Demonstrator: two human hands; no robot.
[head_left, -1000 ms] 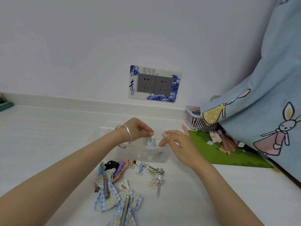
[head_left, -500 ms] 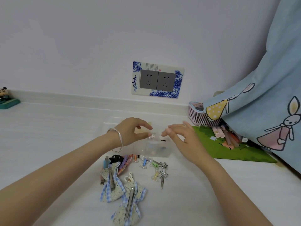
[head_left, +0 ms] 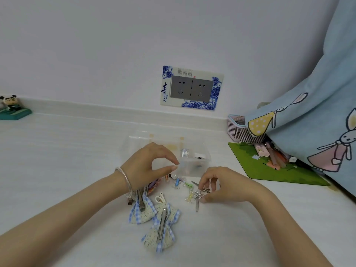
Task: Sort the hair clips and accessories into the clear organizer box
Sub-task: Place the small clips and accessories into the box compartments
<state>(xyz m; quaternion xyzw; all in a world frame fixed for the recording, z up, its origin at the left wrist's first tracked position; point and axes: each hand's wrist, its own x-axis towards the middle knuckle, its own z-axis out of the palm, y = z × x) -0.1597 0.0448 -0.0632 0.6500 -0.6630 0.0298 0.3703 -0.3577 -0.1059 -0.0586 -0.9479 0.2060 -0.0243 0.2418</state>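
Down from the clear plastic box [head_left: 194,166], right hand [head_left: 223,186] pinches a silver star-headed clip [head_left: 197,201] — left hand [head_left: 148,166] curled, empty.

The left hand [head_left: 148,166] hides part of the clear organizer box [head_left: 200,166], whose blurred contents are perhaps clips.

Organizer box [head_left: 200,171] behind clip pile [head_left: 163,201]; mat [head_left: 269,170] right of box.

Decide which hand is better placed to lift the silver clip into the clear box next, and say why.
The right hand: its fingers already rest around the silver clip on the table. The left hand hovers, pinched on nothing visible, beside the clear organizer box.
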